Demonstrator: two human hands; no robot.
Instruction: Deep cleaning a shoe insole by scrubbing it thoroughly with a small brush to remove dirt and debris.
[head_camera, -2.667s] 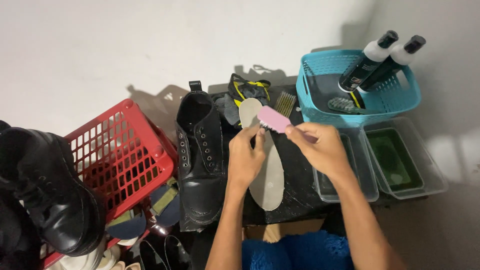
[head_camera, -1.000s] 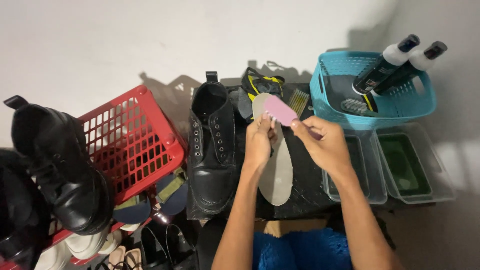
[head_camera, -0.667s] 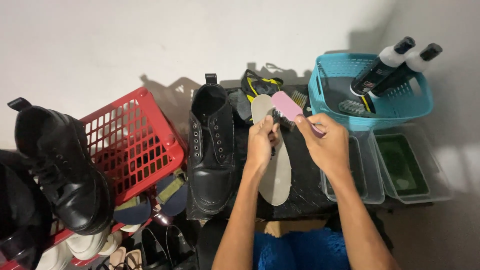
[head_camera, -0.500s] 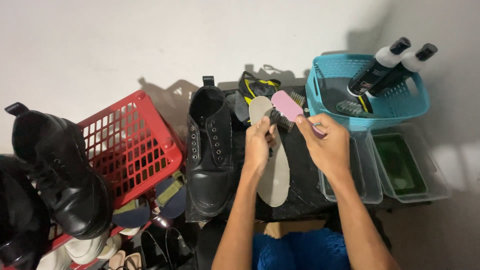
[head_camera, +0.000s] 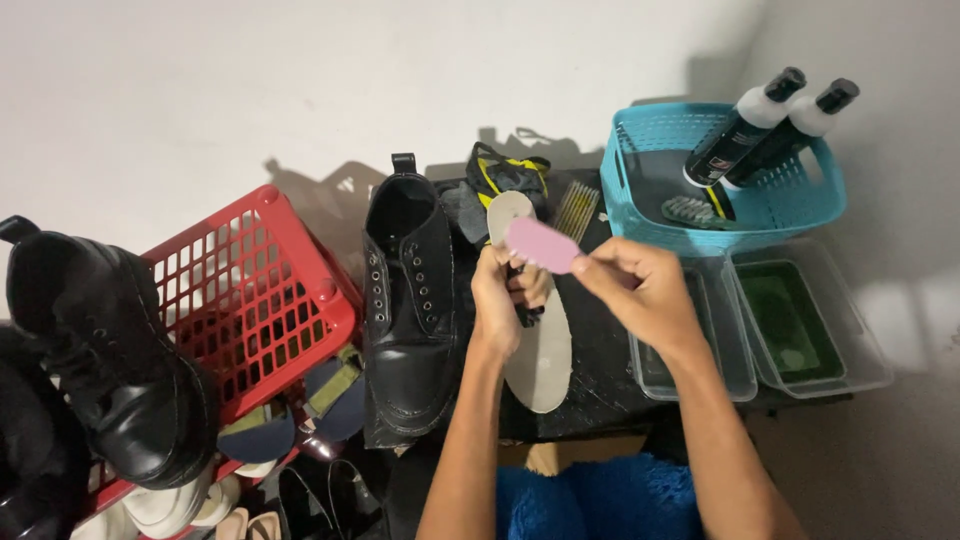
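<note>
Fingers of your left hand gripped the grey insole; your right hand pinched a pink brush over it.

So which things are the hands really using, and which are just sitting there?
In use:
left hand holding the insole
right hand holding the pink brush

Just lying about:
black boot beside the insole
red basket
blue basket with two bottles
clear trays
</note>
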